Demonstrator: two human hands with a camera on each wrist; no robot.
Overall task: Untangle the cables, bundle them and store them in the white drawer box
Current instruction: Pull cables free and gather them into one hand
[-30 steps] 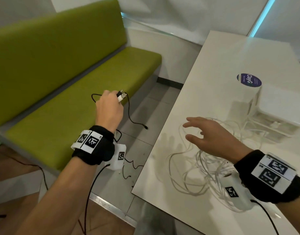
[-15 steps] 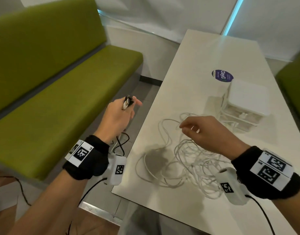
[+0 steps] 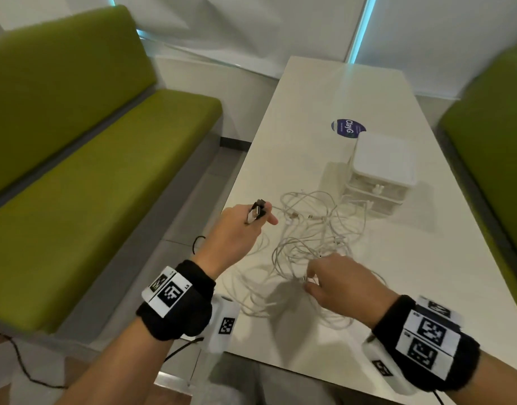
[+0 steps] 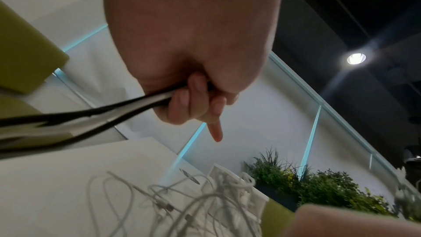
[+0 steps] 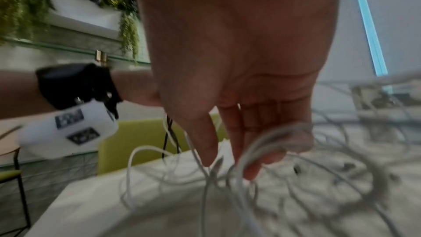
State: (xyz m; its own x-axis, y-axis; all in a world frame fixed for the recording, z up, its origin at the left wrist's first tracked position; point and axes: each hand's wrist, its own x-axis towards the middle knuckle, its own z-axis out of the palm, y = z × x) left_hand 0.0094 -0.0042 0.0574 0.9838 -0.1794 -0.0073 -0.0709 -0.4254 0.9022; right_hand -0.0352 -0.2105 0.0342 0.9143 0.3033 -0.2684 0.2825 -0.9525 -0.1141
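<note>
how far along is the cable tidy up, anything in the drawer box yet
Early. Done: the left hand grips a black cable pulled free of the pile. In hand: the right hand reaches into the tangled white cables on the table. Left: untangling, bundling, storing; the white drawer box looks shut, nothing visibly stored.
</note>
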